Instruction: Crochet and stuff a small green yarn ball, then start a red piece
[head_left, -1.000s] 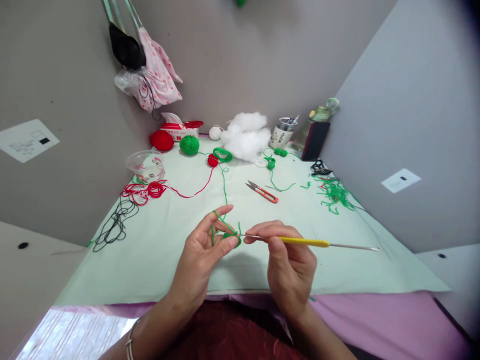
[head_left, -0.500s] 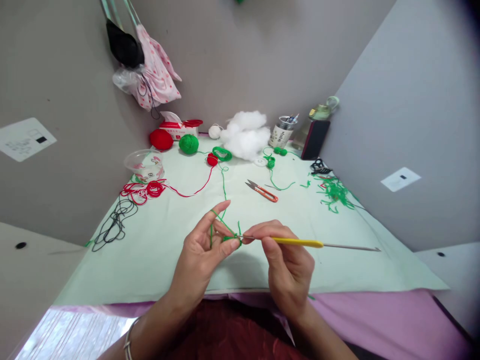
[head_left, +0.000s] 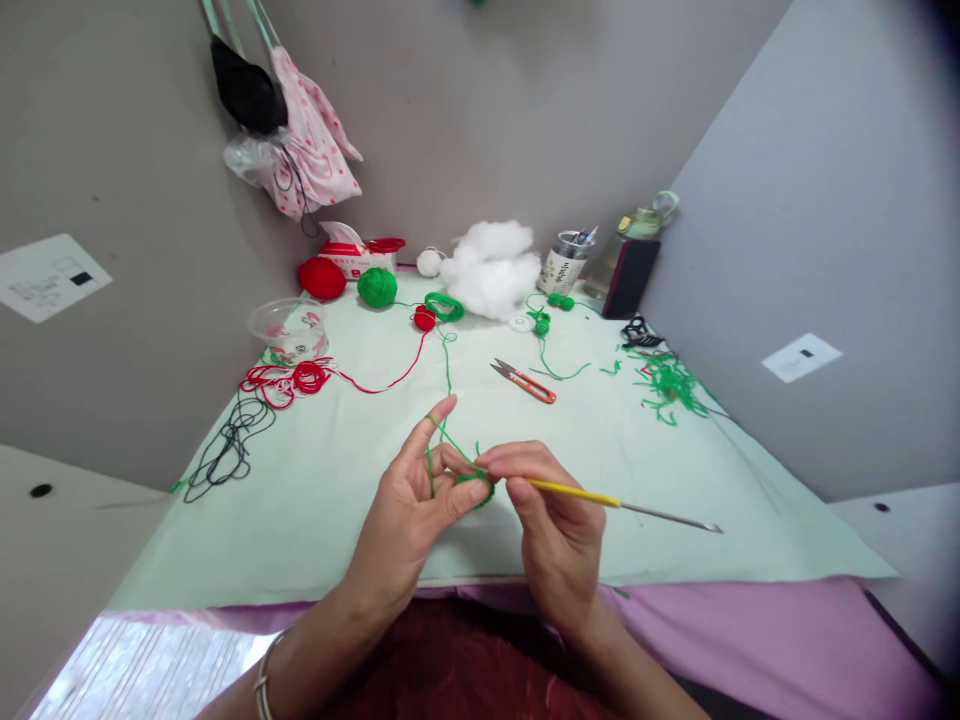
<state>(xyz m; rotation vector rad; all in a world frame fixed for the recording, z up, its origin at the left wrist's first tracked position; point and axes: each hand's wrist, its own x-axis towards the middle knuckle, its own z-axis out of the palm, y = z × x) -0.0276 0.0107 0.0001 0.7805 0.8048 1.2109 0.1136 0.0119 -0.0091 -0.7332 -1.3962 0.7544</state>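
Note:
Between thumb and fingers, my left hand (head_left: 416,490) pinches a small green crochet piece (head_left: 480,490). Green yarn (head_left: 448,370) loops over its raised index finger and runs back across the table. My right hand (head_left: 559,530) grips a crochet hook (head_left: 577,492) with a yellow handle; its free metal end points right. The hook's working tip is hidden by the fingers at the green piece, where both hands nearly meet. Orange-handled thread snips (head_left: 525,382) lie beyond the hands.
On the table (head_left: 360,540), red yarn (head_left: 307,378), black cord (head_left: 232,450) and a plastic bowl (head_left: 289,330) lie left. White stuffing (head_left: 491,270), a pen cup (head_left: 566,262) and a phone (head_left: 631,280) stand at the back. Green scraps (head_left: 671,385) lie right.
My right hand has moved a little left, closer to my left hand, and the hook's free end has swung left and down. The green piece has shifted slightly right.

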